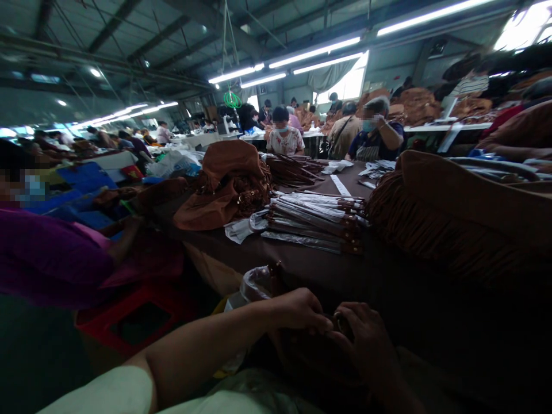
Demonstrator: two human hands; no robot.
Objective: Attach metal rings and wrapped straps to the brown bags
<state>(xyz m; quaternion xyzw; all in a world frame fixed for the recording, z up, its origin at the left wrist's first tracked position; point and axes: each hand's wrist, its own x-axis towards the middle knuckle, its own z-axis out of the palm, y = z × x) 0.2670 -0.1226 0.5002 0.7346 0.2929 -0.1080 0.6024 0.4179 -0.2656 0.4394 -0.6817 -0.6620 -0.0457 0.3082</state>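
My left hand (pixel 299 310) comes in from the lower left, out of a white sleeve (pixel 97 394). Its fingertips meet my right hand (pixel 362 339) low in the middle of the view. Both hands grip a dark brown bag piece (pixel 314 356) with a small round ring (pixel 342 325) at its top. The piece lies in deep shadow, so its shape is hard to make out. A crumpled clear plastic bag (pixel 254 284) stands just beyond my left hand.
A long brown-covered table (pixel 276 253) ahead holds bundled straps in silver wrap (pixel 314 221) and a heap of brown suede bags (pixel 228 184). A fringed bag (pixel 457 218) fills the right. A co-worker in purple (pixel 52 256) sits at left beside a red stool (pixel 133 322).
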